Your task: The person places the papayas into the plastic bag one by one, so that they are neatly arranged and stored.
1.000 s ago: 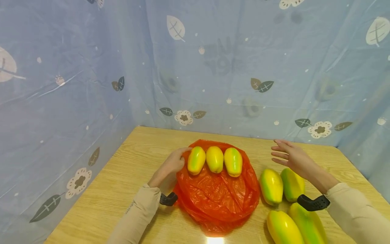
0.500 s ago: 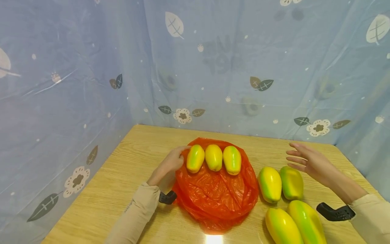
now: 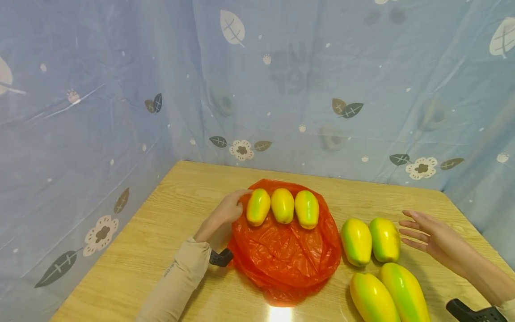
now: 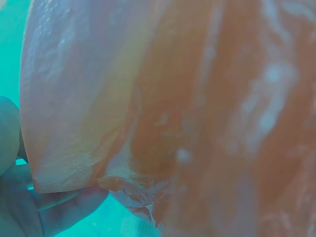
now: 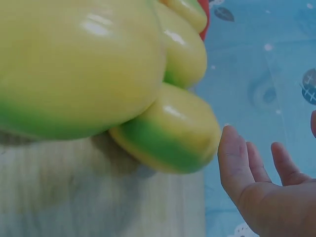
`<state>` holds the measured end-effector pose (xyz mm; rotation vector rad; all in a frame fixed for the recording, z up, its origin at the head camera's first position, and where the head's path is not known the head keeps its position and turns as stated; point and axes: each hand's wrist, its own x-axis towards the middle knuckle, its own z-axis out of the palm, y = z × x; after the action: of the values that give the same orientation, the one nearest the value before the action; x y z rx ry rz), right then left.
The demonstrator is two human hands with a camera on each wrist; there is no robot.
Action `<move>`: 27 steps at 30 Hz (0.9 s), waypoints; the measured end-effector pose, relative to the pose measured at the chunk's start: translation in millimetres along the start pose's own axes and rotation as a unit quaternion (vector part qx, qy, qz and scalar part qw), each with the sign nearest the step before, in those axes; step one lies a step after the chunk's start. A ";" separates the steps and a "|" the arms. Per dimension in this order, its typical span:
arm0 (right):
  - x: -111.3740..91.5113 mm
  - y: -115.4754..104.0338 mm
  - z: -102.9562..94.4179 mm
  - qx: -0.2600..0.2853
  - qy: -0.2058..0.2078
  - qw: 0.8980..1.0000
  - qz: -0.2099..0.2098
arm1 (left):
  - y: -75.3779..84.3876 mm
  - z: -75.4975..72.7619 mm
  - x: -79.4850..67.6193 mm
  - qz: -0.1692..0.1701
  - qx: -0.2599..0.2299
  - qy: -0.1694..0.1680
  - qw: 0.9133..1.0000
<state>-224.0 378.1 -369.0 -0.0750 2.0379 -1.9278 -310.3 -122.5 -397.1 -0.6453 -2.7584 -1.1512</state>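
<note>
A red plastic bag (image 3: 285, 268) lies spread on the table, with three yellow-green papayas (image 3: 283, 205) in a row at its far side. My left hand (image 3: 225, 212) pinches the bag's left edge beside the leftmost papaya. Up close in the left wrist view, the bag (image 4: 197, 98) fills most of the picture and hides part of the fingers (image 4: 74, 210). To the right of several loose papayas (image 3: 356, 242), my right hand (image 3: 438, 241) hovers with fingers spread and nothing in it. The nearest papaya (image 5: 170, 131) sits just left of its fingertips in the right wrist view.
The loose papayas stand in two pairs right of the bag, the front pair (image 3: 374, 297) near the lower edge of the view. A wooden table (image 3: 169, 214) carries everything. Blue patterned curtains (image 3: 297, 89) enclose its back and sides.
My right hand has moved right and toward me, from beyond the loose papayas to their right side. My left hand keeps its hold on the bag, and the papayas stay put.
</note>
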 end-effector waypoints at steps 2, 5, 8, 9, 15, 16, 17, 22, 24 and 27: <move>-4.3 5.1 -3.5 -0.010 0.012 1.000 0.013 | -0.2 -0.5 -0.2 0.001 0.000 -0.001 1.000; -11.7 13.1 -8.1 -0.020 0.025 0.999 0.022 | -0.6 -0.9 -0.5 -0.001 0.000 -0.005 1.000; -19.1 20.9 -10.3 -0.021 0.034 0.999 0.025 | 0.1 -1.8 -0.7 -0.008 -0.004 -0.009 1.000; -21.4 23.6 -10.9 -0.021 0.038 0.999 0.026 | 0.5 -2.1 -0.5 -0.010 -0.005 -0.009 1.000; -33.7 32.2 -10.0 -0.055 0.042 0.994 0.079 | 2.7 -2.7 3.3 -0.024 -0.004 -0.014 1.000; -35.3 33.1 -9.6 -0.062 0.041 0.993 0.091 | 3.1 -2.7 3.8 -0.023 -0.004 -0.015 1.000; -36.7 34.1 -9.1 -0.068 0.040 0.992 0.101 | 3.4 -2.9 4.3 -0.023 -0.005 -0.015 1.000; -40.9 40.7 -6.1 -0.067 0.041 0.989 0.127 | 4.1 -4.0 4.2 -0.017 -0.008 -0.012 1.000; -42.3 43.3 -4.8 -0.066 0.036 0.988 0.135 | 4.0 -4.1 4.0 -0.016 -0.007 -0.013 1.000; -46.5 48.8 -4.9 -0.055 0.017 0.989 0.139 | 3.5 -3.6 3.5 -0.014 -0.007 -0.013 1.000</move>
<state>-172.3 399.0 -407.2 0.2062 2.0507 -1.6581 -312.3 -121.6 -391.4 -0.6289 -2.7931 -1.1771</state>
